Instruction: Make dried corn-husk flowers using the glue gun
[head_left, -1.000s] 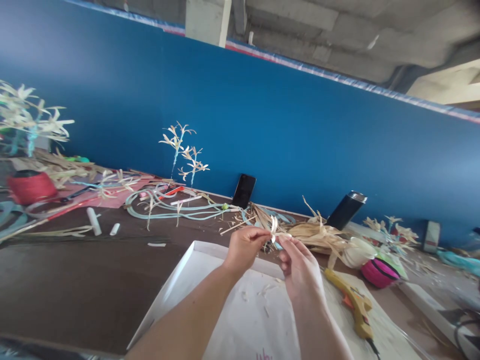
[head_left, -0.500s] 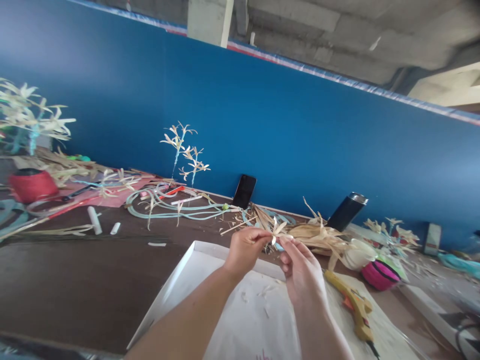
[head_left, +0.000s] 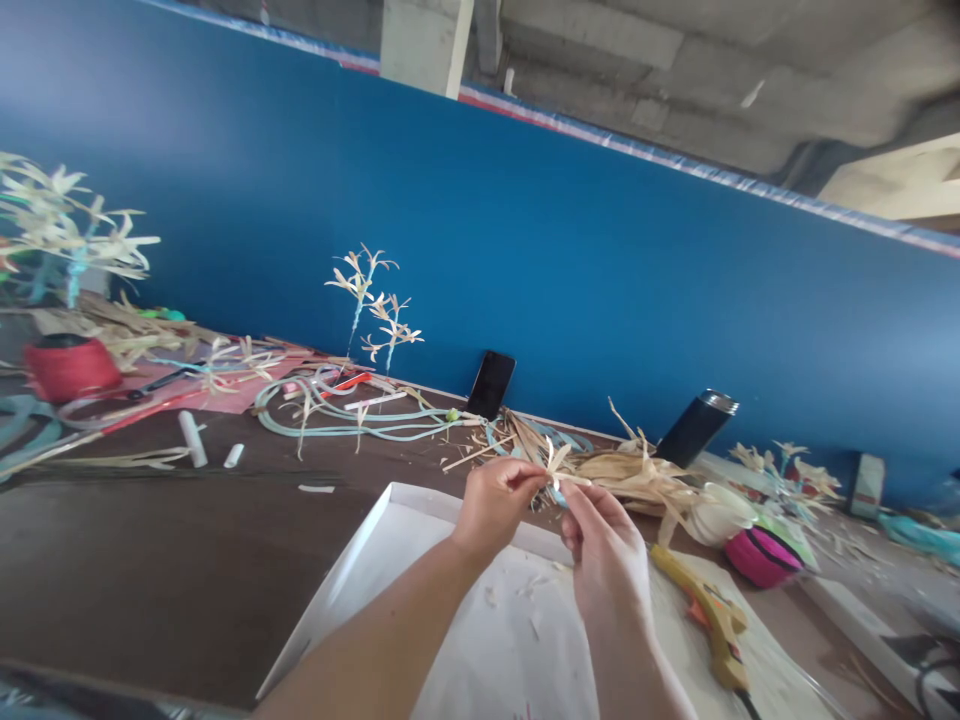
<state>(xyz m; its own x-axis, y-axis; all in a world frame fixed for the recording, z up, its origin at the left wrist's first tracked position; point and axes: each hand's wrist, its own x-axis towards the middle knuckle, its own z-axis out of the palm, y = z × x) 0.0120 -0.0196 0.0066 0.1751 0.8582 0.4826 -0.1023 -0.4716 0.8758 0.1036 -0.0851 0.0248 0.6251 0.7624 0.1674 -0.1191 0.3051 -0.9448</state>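
Note:
My left hand (head_left: 495, 500) and my right hand (head_left: 609, 550) meet above a white tray (head_left: 352, 580), both pinched on one small straw flower (head_left: 556, 463) with pale narrow petals. The flower stands up between my fingertips, with a bit of light blue showing under it. Scraps of straw lie on the tray below my wrists. A heap of dry straw strips (head_left: 637, 470) lies just behind my hands.
A yellow glue gun (head_left: 709, 620) lies at the tray's right. Behind stand a black phone (head_left: 491, 384) against the blue wall, a dark flask (head_left: 694, 428), a pink pouch (head_left: 761, 558), light blue cords (head_left: 337, 420), straw flower stems (head_left: 371, 300) and a red spool (head_left: 71, 368).
My hands have stayed together on the flower; my right fingers have shifted slightly under it. The view has drifted a little.

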